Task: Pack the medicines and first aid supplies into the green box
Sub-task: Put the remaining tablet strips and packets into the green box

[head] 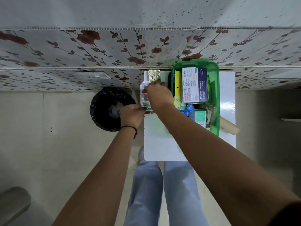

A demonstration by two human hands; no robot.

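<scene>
Both hands grasping: my right hand [158, 95] pinches one gold blister strip [154, 76], left hand [132, 115] one clear packet [144, 97]. Just right of them, one translucent green box [216, 95], stuffed with cartons.

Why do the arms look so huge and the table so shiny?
Head view: the wide-angle lens stretches the forearms near the bottom edge; the right hand and left hand look small. Glare whitens the table beside the green box. The forearms look slightly blurred.
</scene>
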